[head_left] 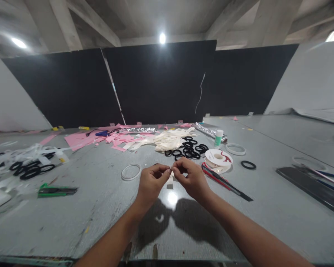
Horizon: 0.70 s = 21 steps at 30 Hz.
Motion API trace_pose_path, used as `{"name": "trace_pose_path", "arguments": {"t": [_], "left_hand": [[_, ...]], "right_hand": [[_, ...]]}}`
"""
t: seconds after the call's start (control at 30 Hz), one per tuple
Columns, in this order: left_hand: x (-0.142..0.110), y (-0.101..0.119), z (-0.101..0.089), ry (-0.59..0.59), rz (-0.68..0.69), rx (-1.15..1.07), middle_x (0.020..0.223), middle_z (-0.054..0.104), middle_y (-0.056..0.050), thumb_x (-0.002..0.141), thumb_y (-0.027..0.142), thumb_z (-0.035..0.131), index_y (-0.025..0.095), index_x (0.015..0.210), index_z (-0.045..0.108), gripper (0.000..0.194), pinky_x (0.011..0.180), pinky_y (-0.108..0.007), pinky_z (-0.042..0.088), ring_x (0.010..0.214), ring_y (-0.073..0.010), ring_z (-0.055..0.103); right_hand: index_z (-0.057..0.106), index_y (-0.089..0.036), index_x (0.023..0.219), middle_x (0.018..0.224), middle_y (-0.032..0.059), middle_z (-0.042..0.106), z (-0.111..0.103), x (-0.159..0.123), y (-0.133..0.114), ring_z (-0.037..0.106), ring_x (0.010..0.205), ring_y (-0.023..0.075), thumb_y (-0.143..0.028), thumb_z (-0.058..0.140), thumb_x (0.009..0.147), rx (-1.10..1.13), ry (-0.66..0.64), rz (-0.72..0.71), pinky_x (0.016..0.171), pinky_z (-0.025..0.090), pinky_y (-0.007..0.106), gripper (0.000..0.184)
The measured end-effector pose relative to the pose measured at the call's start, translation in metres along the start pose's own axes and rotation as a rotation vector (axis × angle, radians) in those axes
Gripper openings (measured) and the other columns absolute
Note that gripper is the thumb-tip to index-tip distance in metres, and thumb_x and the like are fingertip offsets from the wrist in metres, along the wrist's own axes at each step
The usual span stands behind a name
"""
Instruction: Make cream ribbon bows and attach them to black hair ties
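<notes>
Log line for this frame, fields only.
left hand: pinching small pale piece | right hand: pinching same piece | nearby: clear ring, ribbon spool, black rings | surface: grey table

A grey worktable fills the lower frame beneath black wall panels across the middle, flanked by pale grey walls, while concrete ceiling beams and a bright ceiling lamp span the top.

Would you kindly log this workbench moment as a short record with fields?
Left hand: fingertips pinched on a small white piece, too small to identify
Right hand: pinching the same piece
Behind hands: clear ring, pile of black rings, ribbon spool
Left side: green cutter
Surface: grey table
</notes>
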<state>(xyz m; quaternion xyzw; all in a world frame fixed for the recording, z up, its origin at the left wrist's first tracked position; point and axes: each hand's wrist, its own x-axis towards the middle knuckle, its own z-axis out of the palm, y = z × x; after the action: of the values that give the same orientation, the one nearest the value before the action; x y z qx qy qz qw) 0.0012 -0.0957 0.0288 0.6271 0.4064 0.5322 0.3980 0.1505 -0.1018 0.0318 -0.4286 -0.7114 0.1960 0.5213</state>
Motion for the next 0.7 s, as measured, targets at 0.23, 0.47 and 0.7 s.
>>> {"name": "trace_pose_path", "arguments": {"t": [0.23, 0.47, 0.7], "left_hand": [[0.0000, 0.0018, -0.0004, -0.008, -0.029, -0.012, 0.056, 0.062, -0.001, 0.073, 0.038, 0.068, 0.014, 0.079, 0.072, 0.025, 0.045, -0.019, 0.037, 0.050, -0.0092, 0.050], [0.0017, 0.0006, -0.0004, -0.006, -0.033, 0.023, 0.059, 0.063, -0.001, 0.074, 0.038, 0.067, 0.014, 0.076, 0.071, 0.025, 0.044, -0.019, 0.036, 0.049, -0.0082, 0.048], [0.0015, 0.0010, -0.0006, 0.013, -0.048, 0.010, 0.059, 0.063, -0.001, 0.072, 0.034, 0.067, 0.014, 0.072, 0.070, 0.020, 0.044, -0.019, 0.035, 0.048, -0.0079, 0.048]], "right_hand": [[0.055, -0.018, 0.073, 0.061, -0.0029, 0.052, 0.0057, 0.0032, 0.0021, 0.051, 0.051, 0.0104, -0.036, 0.057, 0.081, 0.378, -0.025, 0.234, 0.051, 0.044, 0.024, 0.020], [0.059, -0.019, 0.075, 0.066, -0.0008, 0.057, 0.0015, 0.0022, 0.0023, 0.050, 0.059, 0.0110, -0.028, 0.055, 0.083, 0.045, 0.005, 0.078, 0.057, 0.040, 0.023, 0.013], [0.060, -0.019, 0.075, 0.068, -0.0001, 0.059, 0.0052, 0.0002, 0.0012, 0.051, 0.061, 0.0114, -0.026, 0.057, 0.081, 0.016, 0.016, 0.042, 0.058, 0.040, 0.023, 0.010]]}}
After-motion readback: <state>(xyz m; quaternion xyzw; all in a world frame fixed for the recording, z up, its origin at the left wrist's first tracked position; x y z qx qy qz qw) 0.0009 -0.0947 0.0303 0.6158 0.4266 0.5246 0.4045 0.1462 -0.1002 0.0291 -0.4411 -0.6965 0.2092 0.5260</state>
